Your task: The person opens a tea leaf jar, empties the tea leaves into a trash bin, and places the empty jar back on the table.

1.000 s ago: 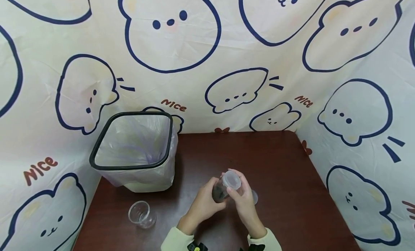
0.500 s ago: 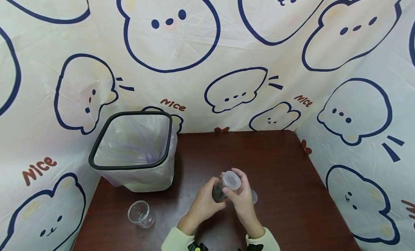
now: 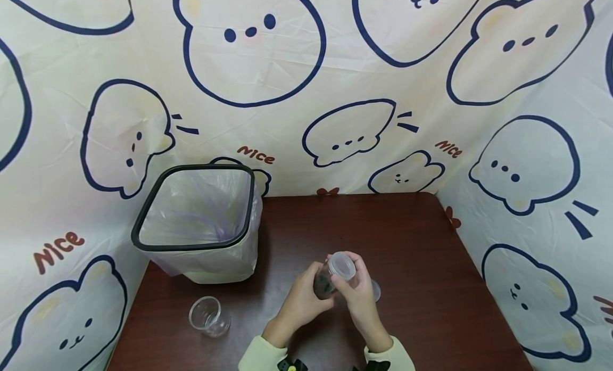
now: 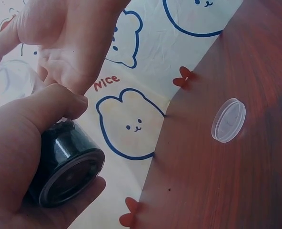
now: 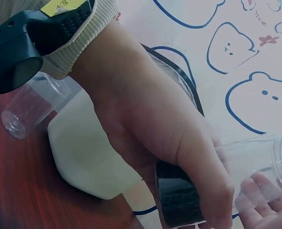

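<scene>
In the head view a clear plastic jar (image 3: pixel 325 283) with dark contents is held tilted between both hands. My left hand (image 3: pixel 300 302) grips its lower body, thumb and fingers wrapped round it, as the left wrist view shows near the jar's dark base (image 4: pixel 72 164). My right hand (image 3: pixel 359 299) holds the upper end, its thumb in front just below the round, translucent top (image 3: pixel 342 265). Whether that top turns cannot be seen. In the right wrist view the dark contents (image 5: pixel 179 202) lie at the base, with the upper part clear. A loose clear lid (image 4: pixel 229 120) lies beyond my right hand.
A second clear jar (image 3: pixel 209 316) without a lid stands left of my hands. Behind it is a bin (image 3: pixel 220 267) with a black rim and a plastic liner. The brown table (image 3: pixel 407 238) meets a patterned cloth backdrop (image 3: pixel 287 131).
Both hands stay in nearly the same place round the jar. My right thumb and fingers shift slightly near the jar's top.
</scene>
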`<act>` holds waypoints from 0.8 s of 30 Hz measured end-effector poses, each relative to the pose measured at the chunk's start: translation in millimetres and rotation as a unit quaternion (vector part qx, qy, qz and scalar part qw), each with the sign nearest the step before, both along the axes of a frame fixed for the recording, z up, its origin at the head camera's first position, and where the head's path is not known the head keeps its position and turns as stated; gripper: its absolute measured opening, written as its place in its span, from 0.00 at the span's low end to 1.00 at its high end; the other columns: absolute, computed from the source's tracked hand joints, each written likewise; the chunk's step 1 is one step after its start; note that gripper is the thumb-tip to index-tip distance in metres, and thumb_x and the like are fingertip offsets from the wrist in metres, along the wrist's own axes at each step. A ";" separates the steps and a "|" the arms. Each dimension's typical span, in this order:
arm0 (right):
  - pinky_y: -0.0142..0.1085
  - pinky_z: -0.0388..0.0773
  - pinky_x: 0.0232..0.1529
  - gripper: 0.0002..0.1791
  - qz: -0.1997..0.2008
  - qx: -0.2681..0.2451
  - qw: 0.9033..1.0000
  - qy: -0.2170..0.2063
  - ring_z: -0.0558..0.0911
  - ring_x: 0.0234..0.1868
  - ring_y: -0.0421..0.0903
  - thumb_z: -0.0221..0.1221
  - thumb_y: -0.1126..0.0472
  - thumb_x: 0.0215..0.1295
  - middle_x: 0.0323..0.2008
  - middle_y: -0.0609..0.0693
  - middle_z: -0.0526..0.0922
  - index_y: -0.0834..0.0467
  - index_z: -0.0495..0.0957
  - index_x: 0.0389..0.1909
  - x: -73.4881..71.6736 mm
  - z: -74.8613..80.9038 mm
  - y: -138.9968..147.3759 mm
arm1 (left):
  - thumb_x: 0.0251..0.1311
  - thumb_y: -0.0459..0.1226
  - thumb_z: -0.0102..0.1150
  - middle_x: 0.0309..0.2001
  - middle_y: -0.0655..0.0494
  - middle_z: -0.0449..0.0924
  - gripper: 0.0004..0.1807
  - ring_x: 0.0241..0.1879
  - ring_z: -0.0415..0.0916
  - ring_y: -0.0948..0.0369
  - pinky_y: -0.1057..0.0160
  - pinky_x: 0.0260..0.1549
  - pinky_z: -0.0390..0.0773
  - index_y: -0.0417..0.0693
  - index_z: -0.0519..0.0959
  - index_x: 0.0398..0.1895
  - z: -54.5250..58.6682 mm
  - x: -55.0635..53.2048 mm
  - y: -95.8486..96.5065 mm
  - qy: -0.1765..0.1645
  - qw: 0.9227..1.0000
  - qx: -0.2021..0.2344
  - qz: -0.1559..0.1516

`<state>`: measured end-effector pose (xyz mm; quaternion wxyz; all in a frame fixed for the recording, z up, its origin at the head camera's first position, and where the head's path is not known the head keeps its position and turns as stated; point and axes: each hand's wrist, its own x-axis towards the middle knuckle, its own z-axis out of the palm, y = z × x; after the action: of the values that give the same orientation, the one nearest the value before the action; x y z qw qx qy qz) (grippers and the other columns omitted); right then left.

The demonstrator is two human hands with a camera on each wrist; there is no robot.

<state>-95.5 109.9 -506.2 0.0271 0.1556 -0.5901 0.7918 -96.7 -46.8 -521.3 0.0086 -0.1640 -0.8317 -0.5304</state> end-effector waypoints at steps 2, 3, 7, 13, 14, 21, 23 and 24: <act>0.36 0.76 0.59 0.26 0.002 -0.002 1.000 0.006 0.78 0.61 0.45 0.59 0.74 0.68 0.58 0.55 0.81 0.73 0.60 0.63 -0.1 -0.4 0.6 | 0.50 0.33 0.76 0.49 0.59 0.81 0.28 0.48 0.79 0.61 0.55 0.50 0.78 0.51 0.74 0.55 0.1 -0.1 0.1 -0.003 1.000 -0.001 0.000; 0.36 0.76 0.59 0.26 0.002 -0.003 1.000 0.009 0.78 0.61 0.45 0.58 0.74 0.69 0.59 0.58 0.81 0.73 0.60 0.63 -0.1 -0.5 0.8 | 0.50 0.33 0.76 0.49 0.59 0.81 0.28 0.48 0.79 0.61 0.55 0.50 0.78 0.51 0.74 0.55 -0.1 -0.3 0.3 -0.003 1.000 -0.002 0.000; 0.35 0.74 0.61 0.27 0.004 0.001 1.000 0.022 0.78 0.62 0.45 0.57 0.74 0.69 0.59 0.63 0.79 0.74 0.60 0.65 -0.1 -0.6 2.1 | 0.50 0.33 0.76 0.50 0.58 0.81 0.29 0.48 0.79 0.61 0.55 0.50 0.78 0.50 0.74 0.55 -0.2 -0.6 0.8 -0.001 1.000 -0.006 0.000; 0.35 0.72 0.62 0.29 0.009 0.019 0.999 0.029 0.77 0.63 0.45 0.55 0.73 0.70 0.60 0.54 0.80 0.75 0.58 0.68 -0.3 -0.4 3.9 | 0.49 0.32 0.77 0.50 0.58 0.81 0.30 0.48 0.79 0.60 0.54 0.50 0.78 0.50 0.74 0.56 0.2 -0.3 0.7 -0.001 1.000 -0.010 0.001; 0.35 0.72 0.62 0.29 0.012 0.018 0.999 0.029 0.77 0.63 0.45 0.55 0.73 0.70 0.60 0.54 0.80 0.75 0.57 0.69 -0.4 -0.5 4.1 | 0.49 0.33 0.77 0.50 0.58 0.81 0.30 0.48 0.79 0.60 0.54 0.50 0.78 0.50 0.74 0.56 0.1 -0.2 0.6 -0.002 1.000 -0.010 0.001; 0.35 0.74 0.61 0.36 0.028 -0.012 0.999 0.023 0.77 0.64 0.45 0.61 0.71 0.69 0.61 0.57 0.79 0.72 0.54 0.72 -1.2 -3.9 3.0 | 0.48 0.33 0.78 0.49 0.59 0.82 0.31 0.47 0.79 0.61 0.55 0.50 0.78 0.50 0.74 0.55 -0.7 -0.8 0.6 0.002 1.000 -0.008 0.003; 0.34 0.73 0.61 0.38 0.017 -0.019 1.000 0.017 0.78 0.63 0.44 0.63 0.71 0.68 0.61 0.58 0.79 0.72 0.53 0.71 -1.2 -4.5 1.1 | 0.47 0.32 0.78 0.48 0.59 0.82 0.30 0.46 0.79 0.61 0.55 0.49 0.78 0.50 0.74 0.55 -1.4 -1.1 0.9 0.006 1.000 -0.009 0.006; 0.34 0.73 0.61 0.38 0.011 -0.023 1.000 0.012 0.78 0.62 0.44 0.64 0.71 0.67 0.60 0.58 0.79 0.72 0.52 0.71 -1.1 -4.8 0.0 | 0.47 0.32 0.78 0.48 0.58 0.82 0.30 0.46 0.79 0.61 0.55 0.49 0.78 0.50 0.74 0.54 -1.7 -1.0 1.2 0.008 1.000 -0.009 0.007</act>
<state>-96.6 109.9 -511.0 0.0290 0.1710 -0.5697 0.8034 -97.8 -45.6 -523.0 0.0178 -0.1623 -0.8375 -0.5215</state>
